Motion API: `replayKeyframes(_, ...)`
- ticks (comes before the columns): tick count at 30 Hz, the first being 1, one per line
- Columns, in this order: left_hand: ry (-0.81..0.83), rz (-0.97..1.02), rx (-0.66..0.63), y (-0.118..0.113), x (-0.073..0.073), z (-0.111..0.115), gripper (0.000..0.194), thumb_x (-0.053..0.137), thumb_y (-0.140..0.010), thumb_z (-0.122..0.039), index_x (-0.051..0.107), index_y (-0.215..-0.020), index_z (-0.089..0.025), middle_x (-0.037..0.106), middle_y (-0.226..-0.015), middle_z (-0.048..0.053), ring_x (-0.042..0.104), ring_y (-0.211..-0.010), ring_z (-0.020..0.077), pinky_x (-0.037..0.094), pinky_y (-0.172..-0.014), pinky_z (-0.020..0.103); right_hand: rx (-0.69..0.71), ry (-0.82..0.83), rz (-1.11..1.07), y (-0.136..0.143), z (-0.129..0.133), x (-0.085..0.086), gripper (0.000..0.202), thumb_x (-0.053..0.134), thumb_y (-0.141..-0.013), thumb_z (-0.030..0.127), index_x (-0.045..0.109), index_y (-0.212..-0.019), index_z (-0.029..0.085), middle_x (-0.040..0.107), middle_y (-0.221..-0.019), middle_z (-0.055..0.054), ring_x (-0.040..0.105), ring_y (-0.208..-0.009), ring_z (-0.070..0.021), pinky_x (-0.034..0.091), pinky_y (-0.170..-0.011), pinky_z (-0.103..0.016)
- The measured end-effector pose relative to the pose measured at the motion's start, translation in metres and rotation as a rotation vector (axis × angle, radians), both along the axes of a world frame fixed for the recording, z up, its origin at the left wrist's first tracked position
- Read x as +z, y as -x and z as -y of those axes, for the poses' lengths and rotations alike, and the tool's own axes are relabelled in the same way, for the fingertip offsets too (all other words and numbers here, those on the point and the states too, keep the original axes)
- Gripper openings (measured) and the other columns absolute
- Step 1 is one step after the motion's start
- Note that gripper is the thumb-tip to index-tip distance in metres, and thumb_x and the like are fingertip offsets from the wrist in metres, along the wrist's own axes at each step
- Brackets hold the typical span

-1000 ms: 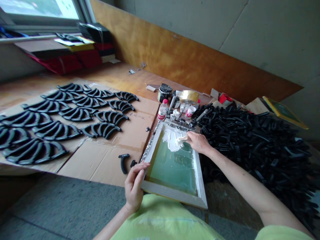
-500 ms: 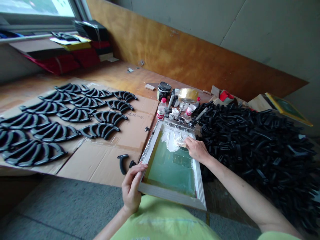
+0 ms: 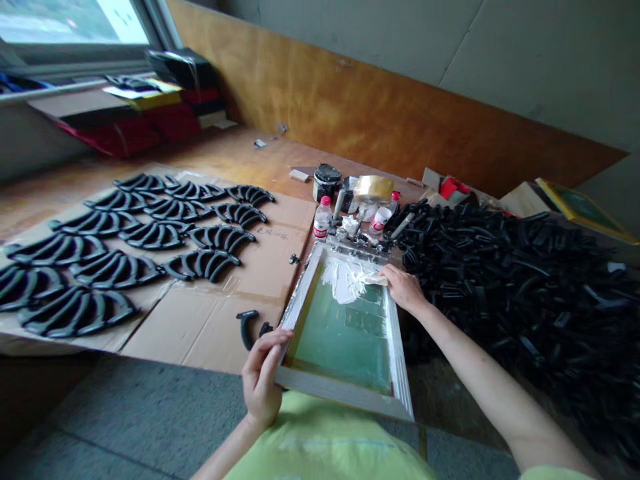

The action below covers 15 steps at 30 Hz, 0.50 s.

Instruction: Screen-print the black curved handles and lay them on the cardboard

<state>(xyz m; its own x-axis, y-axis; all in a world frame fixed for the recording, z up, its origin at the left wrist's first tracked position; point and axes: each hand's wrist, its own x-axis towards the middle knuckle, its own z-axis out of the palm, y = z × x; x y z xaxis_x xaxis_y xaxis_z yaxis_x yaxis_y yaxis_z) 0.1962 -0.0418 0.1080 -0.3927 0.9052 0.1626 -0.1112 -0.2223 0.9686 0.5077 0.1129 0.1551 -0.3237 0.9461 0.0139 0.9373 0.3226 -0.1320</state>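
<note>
A screen-printing frame [image 3: 344, 392] with green mesh [image 3: 327, 347] lies tilted before me, its near end close to my green shirt. My left hand [image 3: 263, 377] is closed around the frame's near left corner, thumb on top. White ink [image 3: 345, 281] is smeared thickly across the far end of the mesh. There my right hand [image 3: 404, 288] pinches a small pale scraper [image 3: 376, 279], coated with ink, by the frame's right side. Beside my left hand, a black curved handle-like part [image 3: 245, 327] rests on the cardboard [image 3: 210, 333].
Rows of black curved parts [image 3: 115, 267] cover the cardboard at left. A large heap of black parts [image 3: 505, 287] lies at right. Behind the frame stand a red-capped bottle [image 3: 323, 217], a black tub [image 3: 327, 181], a tape roll [image 3: 373, 189] and a cup [image 3: 381, 219].
My right hand has moved right with the scraper, from over the ink to the frame's right side. The ink is spread wider toward the right. My left hand keeps its grip.
</note>
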Motion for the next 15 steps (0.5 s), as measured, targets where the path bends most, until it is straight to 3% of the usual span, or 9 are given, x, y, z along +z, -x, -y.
replayKeyframes(3, 0.006, -0.013, -0.007, 0.001, -0.001, 0.001, 0.018, 0.059, -0.086, -0.033, 0.071, -0.086, -0.020, 0.072, -0.096, 0.005, 0.064, -0.096, 0.0212, 0.044, -0.103, 0.041, -0.003, 0.000, -0.014, 0.021, -0.020, -0.009, 0.027, 0.040, -0.088, 0.010, 0.060, -0.098, 0.023, 0.066, -0.107, -0.003, 0.061, -0.091, -0.0186, 0.035, -0.065, -0.026)
replayKeyframes(6, 0.001, -0.022, -0.024, 0.002, -0.002, 0.001, 0.017, 0.058, -0.087, -0.032, 0.071, -0.087, -0.020, 0.071, -0.098, 0.004, 0.064, -0.097, 0.0208, 0.043, -0.104, 0.041, 0.015, -0.001, -0.057, 0.027, -0.030, -0.005, 0.028, 0.040, -0.087, 0.010, 0.061, -0.098, 0.025, 0.066, -0.108, -0.001, 0.061, -0.092, -0.0185, 0.034, -0.065, -0.026)
replayKeyframes(11, -0.014, -0.020, -0.029, 0.002, -0.005, 0.000, 0.017, 0.057, -0.088, -0.031, 0.071, -0.089, -0.021, 0.071, -0.099, 0.004, 0.063, -0.099, 0.0208, 0.043, -0.105, 0.041, -0.039, -0.020, -0.087, -0.011, -0.013, 0.003, 0.029, 0.041, -0.084, 0.009, 0.061, -0.094, 0.027, 0.067, -0.105, 0.002, 0.061, -0.092, -0.0174, 0.033, -0.063, -0.025)
replayKeyframes(15, -0.009, -0.002, -0.017, 0.001, -0.003, 0.000, 0.017, 0.058, -0.087, -0.031, 0.071, -0.088, -0.021, 0.071, -0.098, 0.005, 0.064, -0.099, 0.0206, 0.044, -0.104, 0.039, -0.123, -0.016, -0.116, -0.024, -0.012, -0.007, 0.029, 0.040, -0.082, 0.007, 0.061, -0.090, 0.025, 0.067, -0.102, 0.000, 0.060, -0.090, -0.0174, 0.033, -0.064, -0.025)
